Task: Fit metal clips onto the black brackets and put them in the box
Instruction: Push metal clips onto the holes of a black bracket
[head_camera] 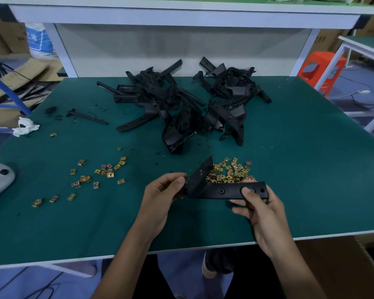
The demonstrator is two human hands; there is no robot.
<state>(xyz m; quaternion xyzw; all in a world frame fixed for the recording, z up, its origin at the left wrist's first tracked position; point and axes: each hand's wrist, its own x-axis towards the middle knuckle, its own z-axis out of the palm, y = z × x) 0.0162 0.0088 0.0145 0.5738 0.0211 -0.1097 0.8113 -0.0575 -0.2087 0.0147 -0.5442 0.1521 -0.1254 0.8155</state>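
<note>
Centre-low of frame: black plastic bracket [222, 188], matte, L-shaped, with round holes, held over the green worktop [300, 169]. Grip: left hand [160, 195] with fingers [179, 181] clamped on the angled end; right hand [261, 210] with thumb on top and fingers curled under the long arm. Just behind: heap of brass-coloured square metal clips [231, 173]; scattered clips [104, 171] centre-left. Upper centre: tangled pile of black brackets [181, 104]. Lower right: brown cardboard box [333, 266], contents not discernible.
</note>
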